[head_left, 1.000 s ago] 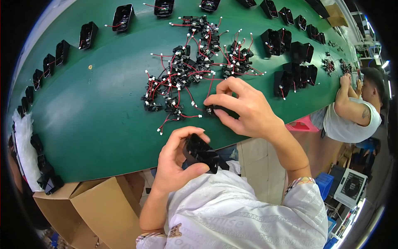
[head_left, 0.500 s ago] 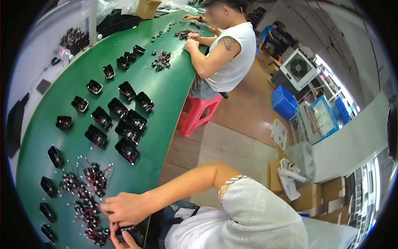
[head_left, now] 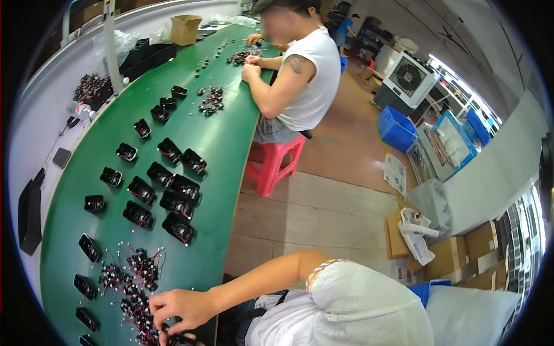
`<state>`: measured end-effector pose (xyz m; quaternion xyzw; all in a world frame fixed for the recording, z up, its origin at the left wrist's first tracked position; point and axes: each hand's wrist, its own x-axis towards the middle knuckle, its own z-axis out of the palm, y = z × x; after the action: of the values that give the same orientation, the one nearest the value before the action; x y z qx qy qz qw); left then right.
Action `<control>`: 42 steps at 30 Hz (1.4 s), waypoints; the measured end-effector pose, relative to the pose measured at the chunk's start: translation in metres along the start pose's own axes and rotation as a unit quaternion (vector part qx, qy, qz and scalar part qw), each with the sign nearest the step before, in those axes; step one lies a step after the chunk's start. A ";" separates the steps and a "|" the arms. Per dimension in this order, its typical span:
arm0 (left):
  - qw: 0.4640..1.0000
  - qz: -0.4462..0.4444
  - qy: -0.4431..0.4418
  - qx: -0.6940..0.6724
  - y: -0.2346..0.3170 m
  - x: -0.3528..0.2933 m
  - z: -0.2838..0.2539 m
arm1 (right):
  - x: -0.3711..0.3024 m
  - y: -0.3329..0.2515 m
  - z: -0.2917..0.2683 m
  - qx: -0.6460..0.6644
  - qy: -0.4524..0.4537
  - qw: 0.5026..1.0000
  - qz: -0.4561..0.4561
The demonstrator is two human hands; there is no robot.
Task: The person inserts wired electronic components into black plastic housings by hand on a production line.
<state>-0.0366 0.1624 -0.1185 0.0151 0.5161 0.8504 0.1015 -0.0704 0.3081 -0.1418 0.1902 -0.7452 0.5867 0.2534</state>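
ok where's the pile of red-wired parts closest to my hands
In the head view, the pile lies at lower left on the green table, beside your right hand, with black housings along its left.

The hands (head_left: 184, 307) are close together, right elbow (head_left: 304, 265) bent.

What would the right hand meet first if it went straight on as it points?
Probably the pile of black wired parts, just beyond the right hand, though depth is unclear.
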 end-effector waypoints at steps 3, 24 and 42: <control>0.987 -0.019 -0.010 -0.161 -0.004 0.015 -0.024 | 0.009 0.000 0.005 0.025 0.008 0.999 0.020; 0.921 0.234 -0.189 0.245 0.031 0.019 0.020 | 0.022 -0.037 -0.019 0.345 -0.017 0.880 0.325; 0.986 0.108 -0.113 0.057 0.015 0.022 -0.007 | 0.005 -0.047 -0.040 0.261 0.006 0.934 0.242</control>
<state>-0.0616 0.1541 -0.1103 0.1723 0.5440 0.8186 0.0655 -0.0403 0.3360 -0.0946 0.0602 -0.5876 0.8054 0.0492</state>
